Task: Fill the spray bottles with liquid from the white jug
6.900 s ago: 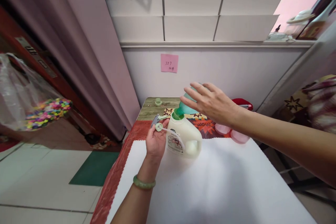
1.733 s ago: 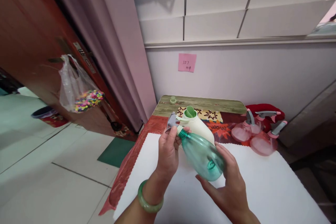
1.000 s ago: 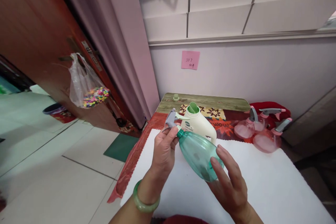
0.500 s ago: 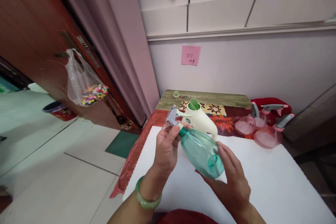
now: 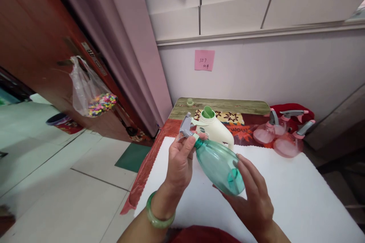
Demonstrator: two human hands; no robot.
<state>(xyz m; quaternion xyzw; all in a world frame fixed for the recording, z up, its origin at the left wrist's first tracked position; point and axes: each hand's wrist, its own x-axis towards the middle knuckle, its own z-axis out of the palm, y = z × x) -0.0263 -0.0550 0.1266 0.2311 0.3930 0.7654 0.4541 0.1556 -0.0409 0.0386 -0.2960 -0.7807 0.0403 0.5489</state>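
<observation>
A translucent green spray bottle (image 5: 218,163) is tilted between my two hands over the table. The fingers of my left hand (image 5: 181,157) are closed round the collar of its grey and pale green spray head (image 5: 186,125), at the bottle's neck. Around the bottle's base curls my right hand (image 5: 252,193), thumb below and fingers above. Just behind the bottle stands a cream jug (image 5: 218,131) with a green spout in its uncapped mouth. Its small green cap (image 5: 190,102) sits at the table's back left.
Several pink spray bottles (image 5: 288,146) stand at the table's right back edge. A white mat (image 5: 291,193) covers the front. To the left, a plastic bag of colourful pieces (image 5: 99,102) hangs on a door handle, above a bucket (image 5: 64,122).
My hands keep the same hold on the spray bottle, which has barely moved. The view has shifted slightly.
</observation>
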